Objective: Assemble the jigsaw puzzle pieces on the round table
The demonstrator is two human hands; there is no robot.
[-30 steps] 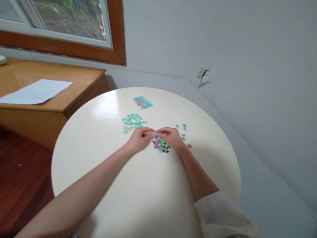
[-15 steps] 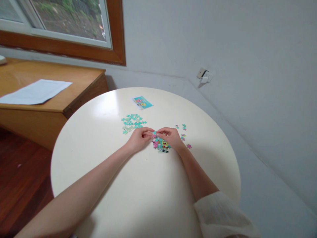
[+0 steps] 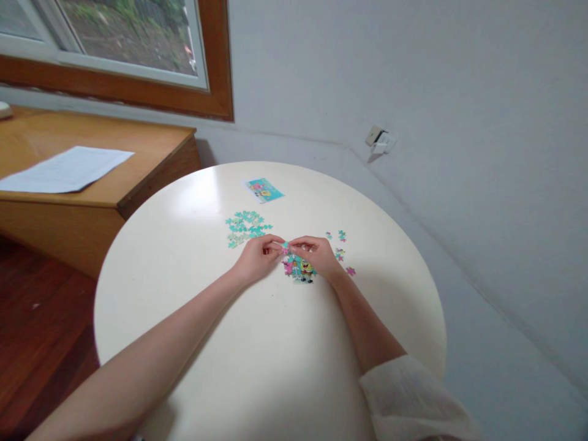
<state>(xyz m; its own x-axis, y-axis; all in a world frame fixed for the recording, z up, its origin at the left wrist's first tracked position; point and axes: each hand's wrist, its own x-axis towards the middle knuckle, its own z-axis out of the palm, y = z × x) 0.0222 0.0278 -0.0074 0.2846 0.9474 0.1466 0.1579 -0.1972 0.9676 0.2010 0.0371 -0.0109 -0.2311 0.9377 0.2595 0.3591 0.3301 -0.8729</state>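
Note:
Between the fingertips of both hands is a small pink and teal jigsaw puzzle piece (image 3: 285, 247). My left hand (image 3: 260, 256) pinches it from the left, my right hand (image 3: 316, 252) from the right, both closed. Just below the fingers, a partly joined jigsaw puzzle (image 3: 298, 269) with a yellow and a pink cartoon figure lies on the table; my right hand covers some of its upper right. Loose teal and pale green puzzle pieces (image 3: 248, 225) are spread beyond my left hand. Several more loose pieces (image 3: 340, 253) lie to the right of my right hand.
All of this rests on a round white table (image 3: 206, 343). A printed picture card (image 3: 264, 190) lies toward its far side. On the left stands a wooden desk (image 3: 156, 141) with a sheet of paper (image 3: 68, 169). A wall socket (image 3: 380, 139) is behind.
The held piece has shifted very slightly at my fingertips. Both hands and everything on the table otherwise stay in place.

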